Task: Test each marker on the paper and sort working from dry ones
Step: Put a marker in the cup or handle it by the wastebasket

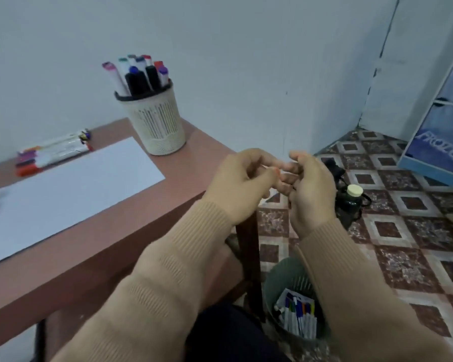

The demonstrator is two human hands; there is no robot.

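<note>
**Head view.** The left hand [242, 184] and the right hand [310, 189] are held close together in the air. They are past the front corner of the surface [141, 231] and above the tiled floor [389, 229]. A thin pale marker [275, 170] with an orange-red end is seen between them, blurred. It is pinched by the curled fingers of the left hand. The fingers of the right hand are curled toward its orange end, but whether it is gripped there cannot be told.

**Step in hand.** A cap is judged to be coming off or going on; which of the two cannot be determined. The paper [63, 194] lies on the surface well to the left of the hands, with faint marks at its left edge. Upright markers are held in a ribbed cup [156, 124] behind it. A row of loose markers [53, 152] lies beyond the paper's far edge. A green bin [275, 283] containing more markers stands on the floor under the right forearm.

**Next move.**
- If the marker is untested, a reach left to the paper is called for.
- If it is tested, it is to be placed with the row or dropped in the bin. Which of these serves for dry markers is not shown.

**Writing.** "FROZEN" is read on the blue box [439, 150] at right. Print on the loose markers is too blurred to read. No label is legible on the dark bottle [349, 205].
</note>
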